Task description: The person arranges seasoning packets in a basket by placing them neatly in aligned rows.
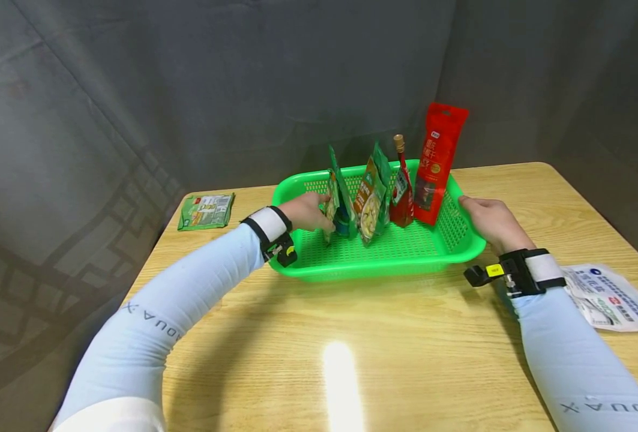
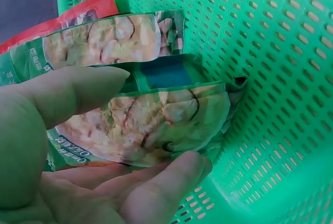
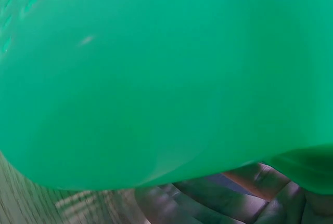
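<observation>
My left hand [image 1: 308, 212] reaches into the left part of a green plastic basket [image 1: 373, 265]. In the left wrist view its thumb and fingers pinch a green food packet [image 2: 161, 122] printed with a pictured dish. That packet stands upright beside a blue-and-green one. At the basket's right end, my right hand [image 1: 488, 219] grips the rim, its fingers [image 3: 250, 203] curled under the green edge. Farther right inside stand another green food packet [image 1: 370, 201], a bottle of red liquid [image 1: 402, 207] with a tan cap, and a tall red packet [image 1: 439, 159].
A flat green packet [image 1: 206, 211] lies at the table's back left. To the right, partly behind my right forearm, lies a white printed bag [image 1: 613, 297]. A grey cloth [image 1: 297, 78] hangs behind the wooden table [image 1: 405, 348].
</observation>
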Demonstrator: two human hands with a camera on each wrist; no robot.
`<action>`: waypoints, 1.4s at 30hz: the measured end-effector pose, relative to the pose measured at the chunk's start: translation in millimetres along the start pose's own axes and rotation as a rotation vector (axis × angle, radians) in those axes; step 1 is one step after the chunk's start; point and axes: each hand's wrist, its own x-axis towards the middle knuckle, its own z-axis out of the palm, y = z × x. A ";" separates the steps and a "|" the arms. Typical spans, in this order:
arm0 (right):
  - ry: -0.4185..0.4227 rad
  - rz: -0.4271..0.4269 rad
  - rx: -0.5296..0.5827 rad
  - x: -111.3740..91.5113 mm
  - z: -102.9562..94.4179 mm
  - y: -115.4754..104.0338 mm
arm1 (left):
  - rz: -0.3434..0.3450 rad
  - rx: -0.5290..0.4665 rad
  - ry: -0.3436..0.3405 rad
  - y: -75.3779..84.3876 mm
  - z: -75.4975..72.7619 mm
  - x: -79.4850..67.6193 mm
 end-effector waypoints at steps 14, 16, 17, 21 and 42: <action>0.003 -0.019 -0.009 -0.7 -0.2 0.3 | 0.025 0.019 0.004 0.2 3.1 2.8; -0.002 -0.014 0.000 -0.8 0.5 -0.1 | 0.019 0.015 -0.005 -3.8 2.4 6.3; -0.006 -0.011 0.002 -1.0 0.6 -0.4 | 0.015 0.018 -0.008 -6.1 1.9 8.2; -0.015 -0.005 0.011 -1.5 1.0 -2.1 | 0.007 0.001 0.006 -13.4 -1.0 12.9; -0.012 0.010 -0.012 -1.6 -0.9 -1.1 | -0.018 0.041 0.001 -10.5 -5.8 -0.9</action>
